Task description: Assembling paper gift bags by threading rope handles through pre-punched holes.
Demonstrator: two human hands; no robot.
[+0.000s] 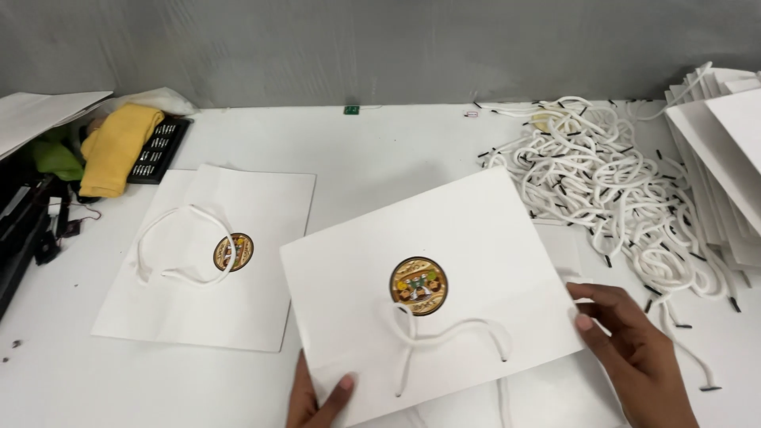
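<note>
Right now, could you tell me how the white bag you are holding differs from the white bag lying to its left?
The held bag is gripped by the left hand and right hand; the left bag lies untouched. The held bag sits rotated, the left bag squarer to the table edge. Both are flat and white, with a round emblem and a white cord handle.

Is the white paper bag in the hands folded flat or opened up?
Folded flat. The paper bag shows no gap between its sides, and its cord handle lies on top.
</note>
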